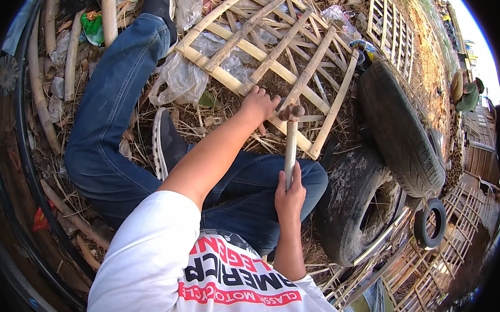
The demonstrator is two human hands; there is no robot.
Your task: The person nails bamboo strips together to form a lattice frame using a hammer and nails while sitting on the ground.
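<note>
A lattice of split bamboo slats (227, 81) lies on the littered ground in front of me, its near edge beside my bent leg. My left hand (260, 106) is closed over that near edge, where a cross slat meets it. Whether a small thing is pinched between its fingers, I cannot make out. In my right hand (290, 194) is a hammer (291, 148), gripped low on its pale handle. The rusty hammer head (291, 113) is up, just right of my left hand and over the lattice edge.
Worn tyres (398, 128) lean to the right of the lattice, with a smaller tyre (430, 224) beyond. More bamboo lattices (390, 27) lie farther off. Bamboo poles (38, 93) and plastic scraps (181, 77) litter the left and front. Another person (469, 92) is at the far right.
</note>
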